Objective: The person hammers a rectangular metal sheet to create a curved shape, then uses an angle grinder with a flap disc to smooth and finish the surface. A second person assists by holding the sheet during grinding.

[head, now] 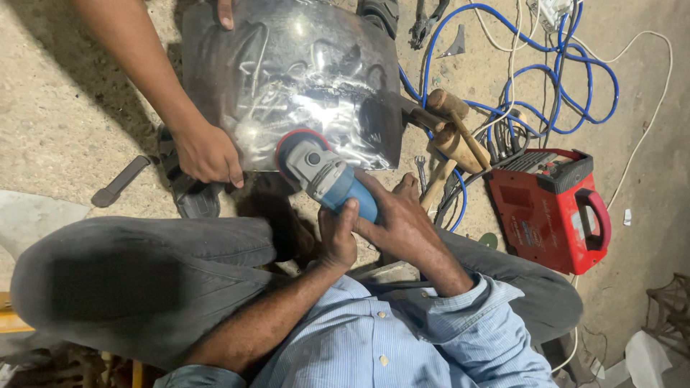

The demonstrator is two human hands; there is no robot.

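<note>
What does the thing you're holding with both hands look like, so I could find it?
Start at the big shiny metal sheet on the sandy ground. At its near edge sits the angle grinder, gripped by the left hand and right hand. It alone has a blue body, grey head and red guard.

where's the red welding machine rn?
In the head view the red welding machine sits on the ground at the right, just outside the person's right knee, beside the wooden-handled hammers and below the coiled blue cable.

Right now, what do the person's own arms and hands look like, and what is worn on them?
Both hands, the left hand and the right hand, are bare, without gloves. The arms wear a light blue, finely striped button shirt, its sleeves rolled up above the forearms.
</note>
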